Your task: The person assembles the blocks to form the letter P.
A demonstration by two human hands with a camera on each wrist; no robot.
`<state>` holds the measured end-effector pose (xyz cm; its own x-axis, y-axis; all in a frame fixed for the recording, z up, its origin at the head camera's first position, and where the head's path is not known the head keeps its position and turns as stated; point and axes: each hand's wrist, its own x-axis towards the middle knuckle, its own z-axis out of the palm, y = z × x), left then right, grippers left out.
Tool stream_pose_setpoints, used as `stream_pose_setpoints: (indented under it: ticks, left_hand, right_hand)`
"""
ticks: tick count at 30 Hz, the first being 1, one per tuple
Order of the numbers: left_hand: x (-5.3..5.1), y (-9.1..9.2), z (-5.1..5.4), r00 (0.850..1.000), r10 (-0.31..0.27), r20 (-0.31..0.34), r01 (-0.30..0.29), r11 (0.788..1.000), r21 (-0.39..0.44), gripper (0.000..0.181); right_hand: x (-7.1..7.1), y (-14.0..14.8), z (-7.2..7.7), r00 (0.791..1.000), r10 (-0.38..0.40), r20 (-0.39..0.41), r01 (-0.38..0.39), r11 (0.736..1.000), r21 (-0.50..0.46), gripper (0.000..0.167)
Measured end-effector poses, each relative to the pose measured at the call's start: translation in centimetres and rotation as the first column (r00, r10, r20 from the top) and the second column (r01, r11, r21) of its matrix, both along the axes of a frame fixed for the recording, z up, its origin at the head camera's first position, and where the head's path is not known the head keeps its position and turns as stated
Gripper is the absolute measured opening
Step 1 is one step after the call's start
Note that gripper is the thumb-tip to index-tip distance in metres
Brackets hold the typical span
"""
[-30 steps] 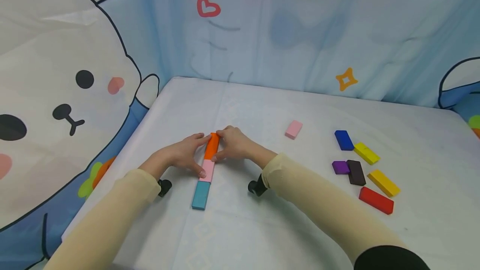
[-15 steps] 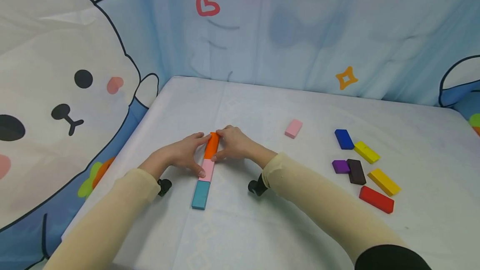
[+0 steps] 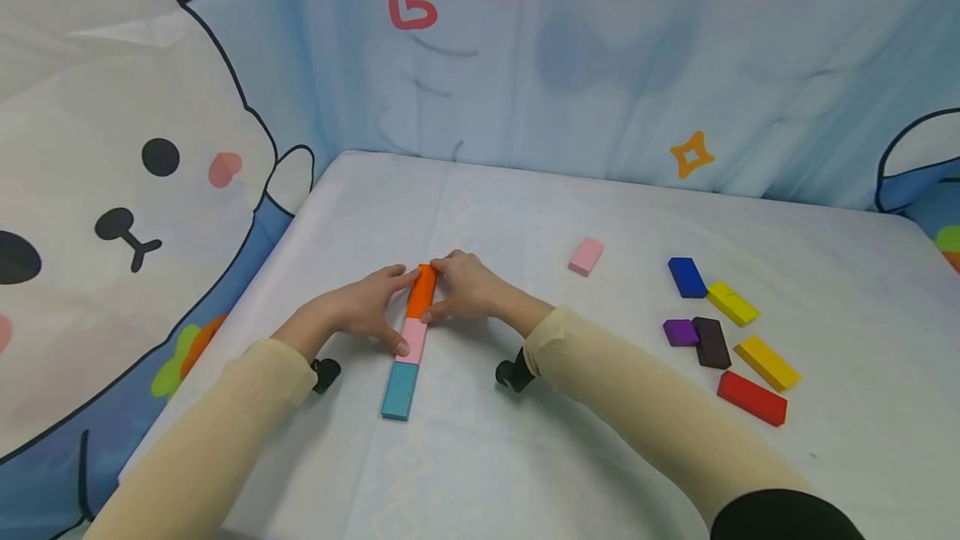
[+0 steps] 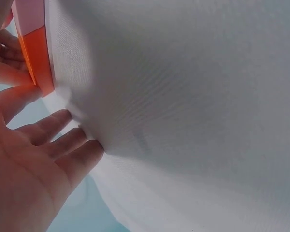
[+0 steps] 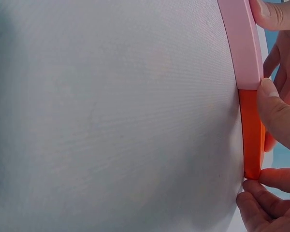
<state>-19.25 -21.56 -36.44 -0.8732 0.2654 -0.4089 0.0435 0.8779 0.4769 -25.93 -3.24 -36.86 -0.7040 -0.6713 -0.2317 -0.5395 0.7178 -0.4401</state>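
Observation:
Three blocks lie end to end in a row on the white cloth in the head view: an orange block (image 3: 422,294) at the far end, a pink block (image 3: 412,340) in the middle, a teal block (image 3: 401,392) nearest. My left hand (image 3: 363,307) is on the row's left side, index fingertip against the orange block's far end and thumb on the pink block; its fingers look fairly straight in the left wrist view. From the right, my right hand (image 3: 472,288) holds the orange block (image 5: 251,130) between index finger at the far end and thumb near the pink joint.
A second pink block (image 3: 586,257) lies alone to the right. Farther right are scattered blocks: blue (image 3: 687,277), yellow (image 3: 732,304), purple (image 3: 680,332), dark brown (image 3: 711,343), deeper yellow (image 3: 768,363) and red (image 3: 752,398). A printed curtain (image 3: 600,65) hangs behind the table.
The head view has shifted very slightly. Both hands and the row of blocks keep their places relative to each other.

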Motion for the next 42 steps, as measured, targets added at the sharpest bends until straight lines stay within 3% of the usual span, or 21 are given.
stream_pose_setpoints:
  ticks: [11, 17, 23, 30, 42]
  left_hand:
    - [0.1, 0.1, 0.2, 1.000, 0.001, 0.002, -0.001, 1.000, -0.002, 0.110]
    - [0.1, 0.3, 0.2, 1.000, -0.001, 0.006, 0.001, 1.000, -0.017, 0.110]
    - [0.1, 0.5, 0.3, 1.000, 0.001, 0.010, -0.001, 1.000, -0.008, 0.109]
    - [0.4, 0.1, 0.2, 1.000, -0.002, 0.001, 0.002, 1.000, 0.002, 0.107]
    - [0.5, 0.1, 0.2, 1.000, -0.010, -0.004, 0.010, 1.000, 0.008, 0.106]
  right_hand:
    - [-0.2, 0.3, 0.1, 1.000, 0.003, 0.015, -0.003, 1.000, 0.008, 0.088]
    - [-0.7, 2.1, 0.4, 0.996, -0.067, 0.065, 0.067, 0.998, 0.000, 0.085]
    - [-1.6, 5.4, 1.3, 0.988, -0.126, 0.086, 0.129, 0.991, -0.022, 0.082]
    - [-2.9, 10.3, 2.4, 0.985, -0.169, 0.035, 0.170, 0.985, -0.041, 0.080]
    - [-4.8, 18.5, 3.9, 0.950, -0.313, -0.013, 0.312, 0.948, -0.058, 0.076]
